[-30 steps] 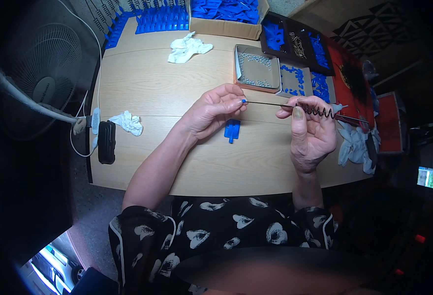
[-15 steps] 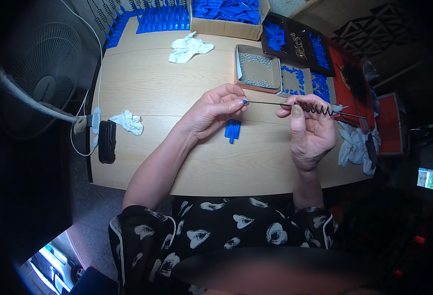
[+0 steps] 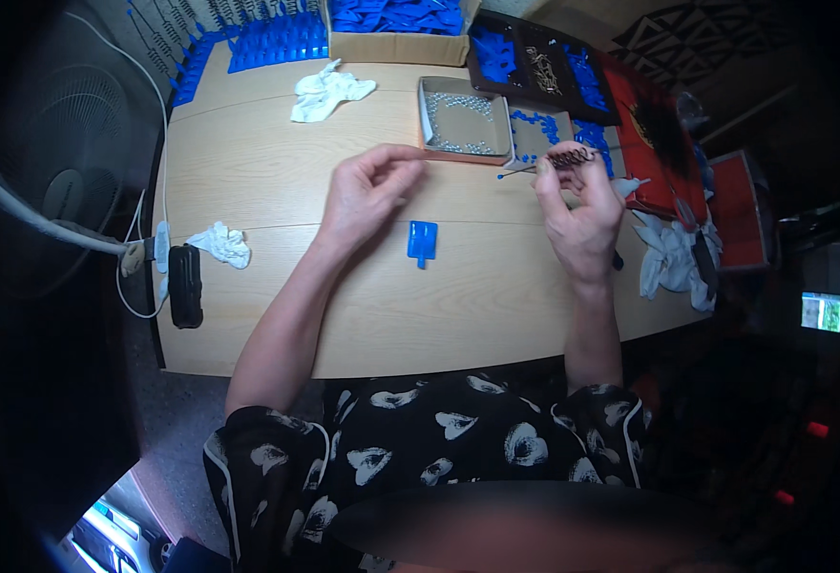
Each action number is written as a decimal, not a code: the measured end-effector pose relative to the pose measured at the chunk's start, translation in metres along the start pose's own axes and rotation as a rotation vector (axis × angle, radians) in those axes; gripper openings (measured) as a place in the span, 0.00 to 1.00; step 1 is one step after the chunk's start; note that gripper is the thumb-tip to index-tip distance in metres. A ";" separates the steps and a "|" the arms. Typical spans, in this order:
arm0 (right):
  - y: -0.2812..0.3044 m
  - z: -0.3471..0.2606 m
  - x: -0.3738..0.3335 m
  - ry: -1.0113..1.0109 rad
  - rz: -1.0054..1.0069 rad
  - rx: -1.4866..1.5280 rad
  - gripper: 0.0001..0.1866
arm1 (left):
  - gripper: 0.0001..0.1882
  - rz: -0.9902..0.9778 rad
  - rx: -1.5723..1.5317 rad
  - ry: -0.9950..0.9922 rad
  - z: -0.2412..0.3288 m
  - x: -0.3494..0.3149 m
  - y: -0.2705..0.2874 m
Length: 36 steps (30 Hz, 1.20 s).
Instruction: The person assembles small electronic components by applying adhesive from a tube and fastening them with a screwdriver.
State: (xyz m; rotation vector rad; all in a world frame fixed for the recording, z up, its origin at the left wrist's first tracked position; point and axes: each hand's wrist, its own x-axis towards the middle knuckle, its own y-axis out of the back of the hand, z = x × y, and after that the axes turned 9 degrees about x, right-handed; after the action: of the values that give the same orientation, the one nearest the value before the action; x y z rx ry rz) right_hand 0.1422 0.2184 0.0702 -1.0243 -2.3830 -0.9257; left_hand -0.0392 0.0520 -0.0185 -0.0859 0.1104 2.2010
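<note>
My right hand (image 3: 580, 212) is closed round a dark coil spring (image 3: 571, 159) with a thin rod running through it. The rod's blue tip (image 3: 500, 177) sticks out to the left of the fingers, over the table. My left hand (image 3: 367, 196) is empty, with thumb and forefinger a little apart. Its fingertips are beside the near left corner of a shallow cardboard box (image 3: 466, 153) of small silvery beads. Between my forearms a flat blue plastic piece (image 3: 422, 240) with a narrow stem lies on the wooden table (image 3: 277, 191).
Beyond the bead box stand a large carton (image 3: 396, 48) of blue pieces and a dark divided tray (image 3: 514, 95). Small blue parts (image 3: 537, 129) lie at right. Crumpled white cloths (image 3: 329, 93) are on the table. A black phone-like object (image 3: 185, 286) and a fan (image 3: 81, 143) are at left.
My left hand has let go of the rod's blue tip and moved left, toward the bead box. My right hand has lifted farther away with the spring and rod. The whole view has shifted slightly.
</note>
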 end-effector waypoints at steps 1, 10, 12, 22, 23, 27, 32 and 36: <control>-0.002 0.004 0.000 -0.016 -0.016 -0.024 0.06 | 0.13 0.080 0.086 -0.037 -0.004 0.003 0.003; -0.014 0.036 -0.011 -0.111 -0.054 -0.028 0.06 | 0.08 0.407 0.282 -0.191 -0.018 0.019 0.013; -0.013 0.042 -0.012 -0.110 -0.056 -0.017 0.06 | 0.07 0.401 0.278 -0.142 -0.017 0.020 0.013; -0.009 0.052 -0.014 -0.095 -0.057 0.035 0.06 | 0.14 0.367 0.354 -0.175 -0.017 0.022 0.016; -0.008 0.052 -0.014 -0.099 -0.054 0.036 0.06 | 0.16 0.364 0.371 -0.160 -0.015 0.022 0.016; -0.008 0.053 -0.014 -0.150 -0.088 0.039 0.05 | 0.21 0.336 0.348 -0.161 -0.021 0.023 0.018; -0.009 0.050 -0.013 -0.147 -0.084 0.051 0.05 | 0.19 0.325 0.376 -0.192 -0.019 0.022 0.016; -0.009 0.049 -0.013 -0.134 -0.075 0.049 0.05 | 0.13 0.346 0.406 -0.195 -0.019 0.019 0.011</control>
State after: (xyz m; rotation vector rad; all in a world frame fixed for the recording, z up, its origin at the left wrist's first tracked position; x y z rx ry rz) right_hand 0.1403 0.2416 0.0243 -1.0142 -2.5569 -0.8443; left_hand -0.0585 0.0585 -0.0386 0.4007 0.4902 2.4680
